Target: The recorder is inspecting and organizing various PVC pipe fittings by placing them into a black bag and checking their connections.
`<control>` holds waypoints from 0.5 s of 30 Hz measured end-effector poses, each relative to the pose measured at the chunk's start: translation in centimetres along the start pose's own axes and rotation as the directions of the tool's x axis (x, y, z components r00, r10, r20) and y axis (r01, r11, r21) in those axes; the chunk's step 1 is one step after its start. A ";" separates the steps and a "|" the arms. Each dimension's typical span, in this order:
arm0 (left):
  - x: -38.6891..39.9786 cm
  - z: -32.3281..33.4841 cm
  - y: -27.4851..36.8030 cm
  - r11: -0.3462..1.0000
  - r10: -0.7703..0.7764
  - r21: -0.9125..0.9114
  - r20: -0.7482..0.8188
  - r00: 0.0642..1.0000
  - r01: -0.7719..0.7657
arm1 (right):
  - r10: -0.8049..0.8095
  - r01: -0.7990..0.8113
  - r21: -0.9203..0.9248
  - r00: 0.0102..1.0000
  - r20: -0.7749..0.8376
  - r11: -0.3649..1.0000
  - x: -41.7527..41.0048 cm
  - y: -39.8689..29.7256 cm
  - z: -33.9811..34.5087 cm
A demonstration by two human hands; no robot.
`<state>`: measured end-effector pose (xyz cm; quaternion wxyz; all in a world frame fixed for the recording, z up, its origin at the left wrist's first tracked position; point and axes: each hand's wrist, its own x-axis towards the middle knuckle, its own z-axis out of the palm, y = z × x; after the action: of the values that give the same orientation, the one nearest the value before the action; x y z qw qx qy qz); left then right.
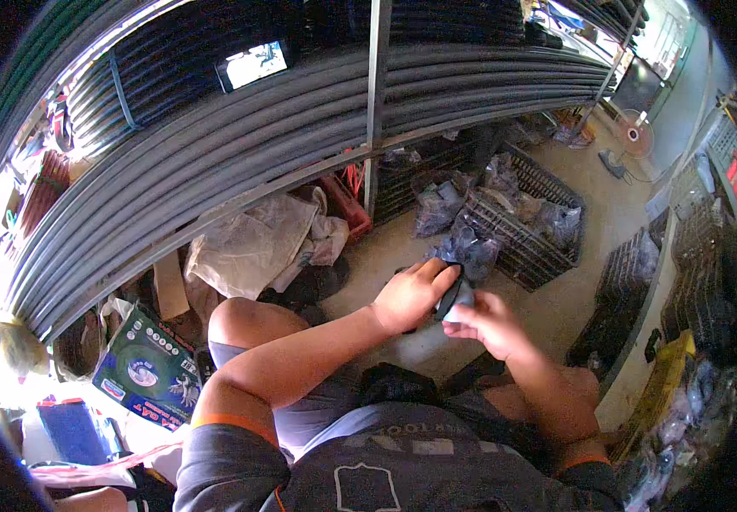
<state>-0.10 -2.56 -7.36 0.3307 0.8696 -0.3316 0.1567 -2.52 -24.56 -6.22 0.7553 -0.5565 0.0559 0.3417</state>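
My left hand (414,296) grips a dark, rounded object (450,288) in front of my knees; its exact kind is hard to tell. Against its right side, my right hand (485,323) holds a smooth light-grey piece (461,304), fingers bent around its lower end. The two pieces touch, and whether they are joined cannot be told. The right hand is somewhat blurred. Just beyond both hands, a clear plastic bag of grey parts (471,249) lies on the floor beside a black plastic crate (528,259).
Long grey pipes (278,102) fill a metal rack whose upright post (378,77) stands ahead. A phone (253,65) with a lit screen rests among them. Below are a pale sack (253,243) and a red crate (349,208). A fan (634,134) stands far right; a printed green bag (147,368) lies left.
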 end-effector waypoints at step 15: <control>1.4 -2.6 -1.8 0.851 0.092 -0.454 0.625 0.776 0.264 | -0.572 0.506 -0.859 0.683 0.454 -0.078 -0.9 -0.8 0.9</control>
<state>1.99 -0.43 -5.67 0.4299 0.7640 -0.4099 -0.2518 -2.99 -24.31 -4.87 0.3030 -0.8753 -0.3738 -0.0486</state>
